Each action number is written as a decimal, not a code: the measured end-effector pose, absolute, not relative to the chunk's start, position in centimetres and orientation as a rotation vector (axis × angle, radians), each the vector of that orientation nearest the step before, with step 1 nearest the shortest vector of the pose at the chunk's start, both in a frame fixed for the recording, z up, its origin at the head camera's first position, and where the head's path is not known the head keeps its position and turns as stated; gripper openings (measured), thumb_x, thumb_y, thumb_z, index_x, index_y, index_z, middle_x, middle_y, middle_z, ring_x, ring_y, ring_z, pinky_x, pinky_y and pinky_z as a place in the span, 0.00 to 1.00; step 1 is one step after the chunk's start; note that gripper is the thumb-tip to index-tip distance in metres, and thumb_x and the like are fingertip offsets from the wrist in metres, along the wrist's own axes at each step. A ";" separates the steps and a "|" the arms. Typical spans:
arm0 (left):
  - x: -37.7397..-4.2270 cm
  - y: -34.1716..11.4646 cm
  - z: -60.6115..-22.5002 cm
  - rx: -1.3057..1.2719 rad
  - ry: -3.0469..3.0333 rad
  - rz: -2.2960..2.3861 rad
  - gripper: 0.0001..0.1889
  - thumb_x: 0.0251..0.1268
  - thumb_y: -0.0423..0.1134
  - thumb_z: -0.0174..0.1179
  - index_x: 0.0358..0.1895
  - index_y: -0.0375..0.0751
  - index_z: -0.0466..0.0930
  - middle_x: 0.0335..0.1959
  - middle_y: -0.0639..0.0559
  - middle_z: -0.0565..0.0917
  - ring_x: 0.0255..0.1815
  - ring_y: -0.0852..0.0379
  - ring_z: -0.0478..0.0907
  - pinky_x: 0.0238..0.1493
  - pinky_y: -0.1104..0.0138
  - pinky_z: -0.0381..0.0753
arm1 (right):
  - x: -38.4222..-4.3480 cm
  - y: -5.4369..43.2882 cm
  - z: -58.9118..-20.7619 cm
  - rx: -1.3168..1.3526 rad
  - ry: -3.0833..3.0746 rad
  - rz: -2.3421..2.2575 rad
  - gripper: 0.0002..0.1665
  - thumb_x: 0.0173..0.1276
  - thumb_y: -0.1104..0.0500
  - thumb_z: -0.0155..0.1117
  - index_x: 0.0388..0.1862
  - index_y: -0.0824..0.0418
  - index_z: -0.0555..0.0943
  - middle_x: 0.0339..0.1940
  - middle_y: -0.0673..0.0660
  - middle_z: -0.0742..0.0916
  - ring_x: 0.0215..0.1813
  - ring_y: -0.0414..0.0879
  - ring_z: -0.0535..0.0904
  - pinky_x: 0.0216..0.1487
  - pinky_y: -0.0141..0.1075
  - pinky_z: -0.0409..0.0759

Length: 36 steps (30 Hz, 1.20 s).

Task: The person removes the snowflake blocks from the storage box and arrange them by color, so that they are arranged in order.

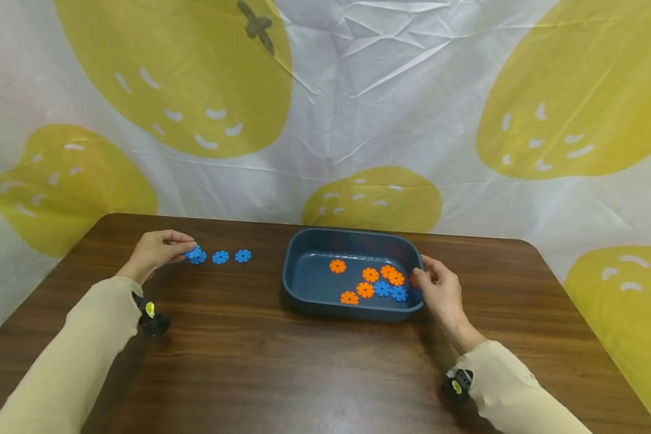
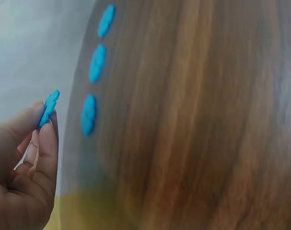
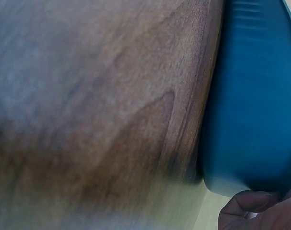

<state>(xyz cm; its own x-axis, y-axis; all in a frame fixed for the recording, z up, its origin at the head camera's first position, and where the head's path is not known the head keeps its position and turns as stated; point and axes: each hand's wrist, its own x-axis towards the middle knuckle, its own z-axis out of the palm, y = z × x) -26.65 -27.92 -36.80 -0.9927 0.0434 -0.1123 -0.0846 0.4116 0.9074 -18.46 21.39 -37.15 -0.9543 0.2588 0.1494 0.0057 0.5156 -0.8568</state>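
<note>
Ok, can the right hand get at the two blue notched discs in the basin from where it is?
Probably yes. The right hand grips the right end of the open-topped basin, and the two blue notched discs lie near that end; it would likely have to loosen its hold first.

From above, the head view shares the table (image 1: 222, 367) with both closer wrist views.
</note>
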 end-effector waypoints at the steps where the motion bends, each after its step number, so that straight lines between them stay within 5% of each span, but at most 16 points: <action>1: -26.6 -28.3 -37.0 -0.038 2.547 1.650 0.19 0.62 0.36 0.62 0.50 0.24 0.74 0.24 0.68 0.80 0.29 0.72 0.78 0.37 0.75 0.81 | -18.5 21.4 -37.1 -0.222 -2.503 1.411 0.21 0.69 0.63 0.56 0.58 0.70 0.74 0.26 0.62 0.80 0.28 0.33 0.79 0.28 0.22 0.74; 18: -26.4 -30.2 -38.5 -0.135 2.763 1.505 0.20 0.61 0.37 0.63 0.49 0.22 0.76 0.21 0.70 0.79 0.25 0.72 0.77 0.30 0.76 0.79 | -18.4 21.4 -37.0 -0.216 -2.511 1.404 0.21 0.69 0.63 0.55 0.59 0.70 0.74 0.26 0.61 0.82 0.29 0.35 0.81 0.28 0.21 0.74; 21: -26.3 -30.3 -38.6 -0.128 2.865 1.406 0.19 0.60 0.39 0.64 0.46 0.24 0.78 0.22 0.64 0.82 0.38 0.58 0.78 0.52 0.66 0.73 | -18.4 21.4 -37.0 -0.220 -2.511 1.407 0.21 0.69 0.63 0.55 0.59 0.70 0.74 0.26 0.61 0.82 0.29 0.35 0.81 0.29 0.21 0.74; 23: -26.3 -30.3 -38.7 -0.124 2.907 1.365 0.18 0.60 0.39 0.64 0.45 0.25 0.79 0.23 0.59 0.84 0.51 0.43 0.72 0.64 0.50 0.59 | -18.4 21.4 -37.0 -0.219 -2.509 1.417 0.21 0.69 0.63 0.55 0.59 0.70 0.74 0.27 0.62 0.82 0.29 0.34 0.80 0.30 0.20 0.74; 26: -26.3 -30.3 -38.8 -0.124 2.947 1.332 0.16 0.61 0.39 0.63 0.43 0.25 0.80 0.26 0.49 0.85 0.57 0.32 0.62 0.63 0.39 0.49 | -18.3 21.4 -36.9 -0.217 -2.505 1.437 0.21 0.70 0.63 0.55 0.60 0.71 0.73 0.27 0.62 0.81 0.29 0.33 0.80 0.31 0.20 0.75; 31: -26.4 -30.2 -39.0 -0.128 3.027 1.243 0.14 0.61 0.38 0.63 0.41 0.28 0.81 0.32 0.39 0.85 0.53 0.34 0.67 0.57 0.43 0.60 | -18.3 21.4 -36.8 -0.217 -2.504 1.447 0.22 0.70 0.62 0.55 0.60 0.71 0.73 0.27 0.62 0.81 0.29 0.30 0.79 0.30 0.20 0.75; 36: -26.3 -30.1 -39.3 -0.107 3.082 1.217 0.14 0.60 0.38 0.64 0.40 0.28 0.82 0.35 0.35 0.84 0.49 0.35 0.71 0.57 0.43 0.60 | -18.3 21.4 -36.9 -0.212 -2.498 1.456 0.22 0.69 0.62 0.55 0.60 0.71 0.73 0.27 0.62 0.81 0.27 0.28 0.78 0.28 0.21 0.74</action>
<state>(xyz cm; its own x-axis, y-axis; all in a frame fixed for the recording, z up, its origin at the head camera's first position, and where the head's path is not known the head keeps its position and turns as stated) -26.31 -30.10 -39.31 -0.9829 -0.1230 0.1369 0.0037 0.7302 0.6832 -18.32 21.41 -36.90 -0.9601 0.2452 0.1348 0.0036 0.4925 -0.8703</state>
